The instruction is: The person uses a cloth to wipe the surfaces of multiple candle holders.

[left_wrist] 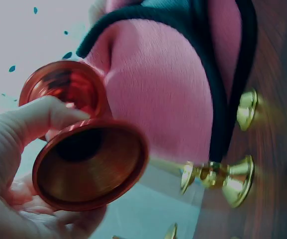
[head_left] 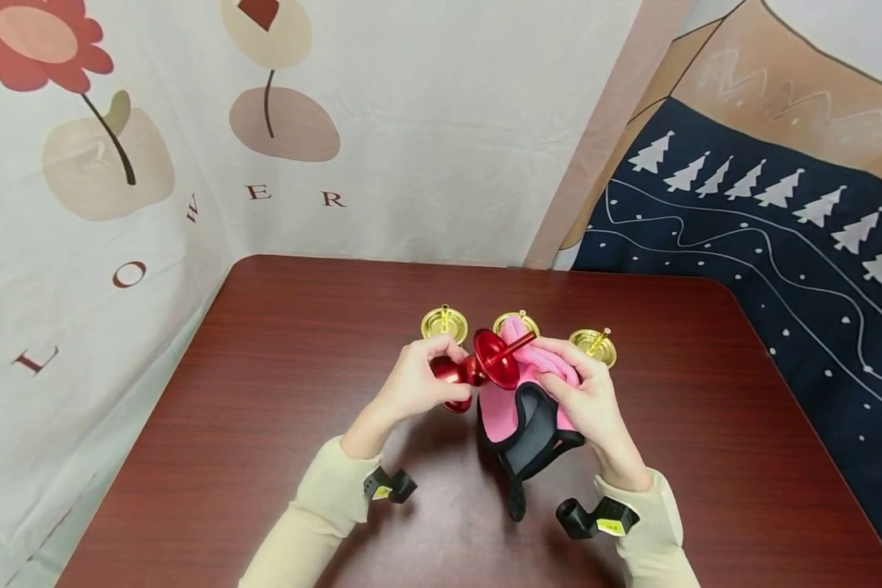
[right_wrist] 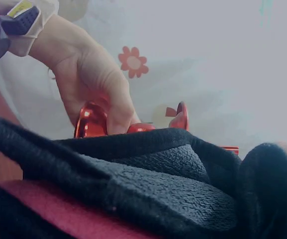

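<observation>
My left hand (head_left: 412, 380) grips a shiny red metal candlestick (head_left: 496, 371) around its body, tilted sideways. Its round dish and thin spike point toward the right hand. In the left wrist view, the hollow flared base of the candlestick (left_wrist: 91, 172) faces the camera. My right hand (head_left: 588, 400) holds a folded pink cloth (head_left: 500, 416) with black edging and a dark grey side. The bunched pink part lies right by the candlestick's spike and dish. In the right wrist view, the dark side of the cloth (right_wrist: 168, 184) hides much of the candlestick.
Behind the hands, three gold candlesticks stand on the brown table (head_left: 301, 327): a left one (head_left: 444, 325), a middle one (head_left: 505, 324) partly covered by the cloth, and a right one (head_left: 594, 347). Printed fabric (head_left: 448, 163) hangs behind the table.
</observation>
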{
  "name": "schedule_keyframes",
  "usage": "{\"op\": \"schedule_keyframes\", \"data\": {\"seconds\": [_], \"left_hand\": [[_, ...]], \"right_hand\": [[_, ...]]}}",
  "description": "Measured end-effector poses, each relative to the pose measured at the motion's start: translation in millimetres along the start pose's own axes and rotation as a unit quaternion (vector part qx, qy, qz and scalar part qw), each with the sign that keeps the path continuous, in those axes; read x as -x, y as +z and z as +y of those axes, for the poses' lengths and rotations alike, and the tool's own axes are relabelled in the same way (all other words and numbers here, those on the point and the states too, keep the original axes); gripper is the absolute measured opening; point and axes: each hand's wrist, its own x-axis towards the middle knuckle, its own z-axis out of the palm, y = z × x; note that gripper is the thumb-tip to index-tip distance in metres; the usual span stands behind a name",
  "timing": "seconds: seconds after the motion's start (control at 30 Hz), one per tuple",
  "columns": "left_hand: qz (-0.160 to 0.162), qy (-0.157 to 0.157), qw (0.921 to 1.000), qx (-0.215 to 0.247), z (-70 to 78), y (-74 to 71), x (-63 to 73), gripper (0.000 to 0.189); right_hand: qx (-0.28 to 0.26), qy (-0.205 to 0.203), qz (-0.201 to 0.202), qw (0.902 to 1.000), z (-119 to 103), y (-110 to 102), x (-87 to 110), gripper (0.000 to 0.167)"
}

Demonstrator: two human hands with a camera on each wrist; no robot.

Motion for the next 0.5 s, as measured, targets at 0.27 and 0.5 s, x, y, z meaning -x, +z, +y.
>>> {"op": "schedule_keyframes", "data": {"seconds": [0.27, 0.5], "left_hand": [[-0.02, -0.042, 0.9985, 0.028, 1.0, 2.4, 0.9, 0.023], [0.05, -0.049, 0.9973, 0.022, -2.3, 4.6, 0.2, 0.022]], "right_hand": [[0.0, -0.045, -0.055, 0.9974, 8.8, 1.2, -2.3, 0.031], [0.003, -0.031, -0.053, 0.9981, 3.3, 6.0, 3.5, 0.033]]}}
